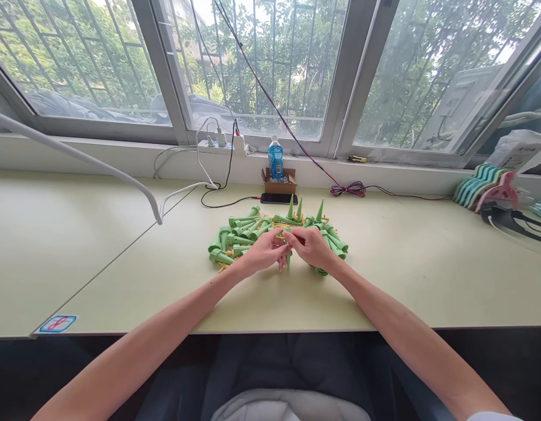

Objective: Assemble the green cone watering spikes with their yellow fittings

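Note:
Green cone-shaped spikes with caps lie in a heap on the pale table, mixed with small yellow pieces. Several spikes at the back of the heap stand with their points up. My left hand is closed around one green spike, whose tip points down below the fingers. On the right, my right hand pinches at the top of that same spike, its fingers meeting those of my left hand. The fingers partly hide the spike's upper end.
Behind the heap lie a phone and a small cardboard box with a blue bottle. Cables run along the window side. Colourful hangers stand at the far right. A white tube crosses the left side.

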The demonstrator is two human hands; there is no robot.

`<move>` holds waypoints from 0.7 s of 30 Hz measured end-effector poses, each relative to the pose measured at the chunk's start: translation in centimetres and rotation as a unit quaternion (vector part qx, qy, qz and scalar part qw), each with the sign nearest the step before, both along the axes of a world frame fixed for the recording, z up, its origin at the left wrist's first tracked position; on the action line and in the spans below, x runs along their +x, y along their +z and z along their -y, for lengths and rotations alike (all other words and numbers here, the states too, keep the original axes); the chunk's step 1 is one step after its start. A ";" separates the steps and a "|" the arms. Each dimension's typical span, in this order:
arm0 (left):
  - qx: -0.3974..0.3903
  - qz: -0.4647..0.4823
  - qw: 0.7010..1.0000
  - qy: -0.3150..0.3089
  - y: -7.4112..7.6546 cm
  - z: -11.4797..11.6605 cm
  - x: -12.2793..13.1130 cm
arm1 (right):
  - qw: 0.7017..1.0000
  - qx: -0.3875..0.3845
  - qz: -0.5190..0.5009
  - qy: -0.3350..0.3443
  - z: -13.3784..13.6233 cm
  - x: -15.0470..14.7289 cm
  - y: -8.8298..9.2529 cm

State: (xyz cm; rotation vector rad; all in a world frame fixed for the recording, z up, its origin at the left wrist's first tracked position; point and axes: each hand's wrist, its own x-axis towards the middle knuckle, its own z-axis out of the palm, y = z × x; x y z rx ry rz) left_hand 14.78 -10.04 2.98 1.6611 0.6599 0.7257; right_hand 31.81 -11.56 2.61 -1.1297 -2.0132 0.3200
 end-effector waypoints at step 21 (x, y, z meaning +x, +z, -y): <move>0.083 -0.011 0.992 0.095 -0.5 -0.3 0.0 | 0.994 0.000 -0.030 -0.103 -0.7 0.4 -0.3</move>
